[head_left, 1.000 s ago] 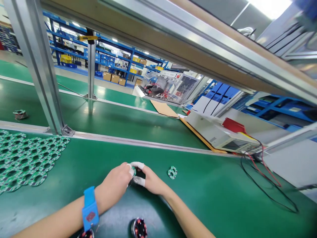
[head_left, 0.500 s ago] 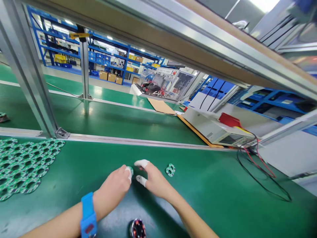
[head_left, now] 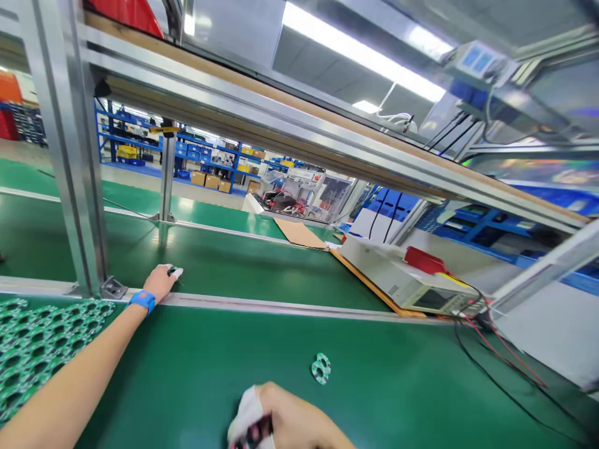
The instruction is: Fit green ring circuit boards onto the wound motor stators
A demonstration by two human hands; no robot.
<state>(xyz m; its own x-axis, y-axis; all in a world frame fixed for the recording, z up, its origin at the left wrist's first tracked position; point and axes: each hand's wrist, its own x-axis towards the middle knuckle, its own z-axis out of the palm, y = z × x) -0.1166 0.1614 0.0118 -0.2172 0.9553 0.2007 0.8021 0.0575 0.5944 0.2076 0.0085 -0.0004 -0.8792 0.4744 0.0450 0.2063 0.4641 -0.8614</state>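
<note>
My left hand [head_left: 160, 282], a blue band at its wrist, reaches over the metal rail at the far side of the green bench. Its covered thumb and finger pinch a small dark green piece [head_left: 171, 271], partly hidden by the fingers. Low in the view, my right hand [head_left: 285, 418] is closed around a dark round piece with reddish spots [head_left: 255, 431]; white coverings sit on its fingertips. A green figure-eight circuit board [head_left: 321, 368] with two holes lies flat beyond my right hand. Many joined green ring-shaped boards [head_left: 42, 343] lie on the left, partly behind my left forearm.
The metal rail [head_left: 281, 305] crosses the bench, and an upright post [head_left: 77, 156] rises at the left. A shelf beam [head_left: 281, 118] spans overhead. To the right stand a grey instrument [head_left: 397, 271] and loose red and black cables [head_left: 500, 355].
My left hand has moved away from my right, leftward and over the rail. My right hand has come down and closed on the dark round piece. The view has tilted upward.
</note>
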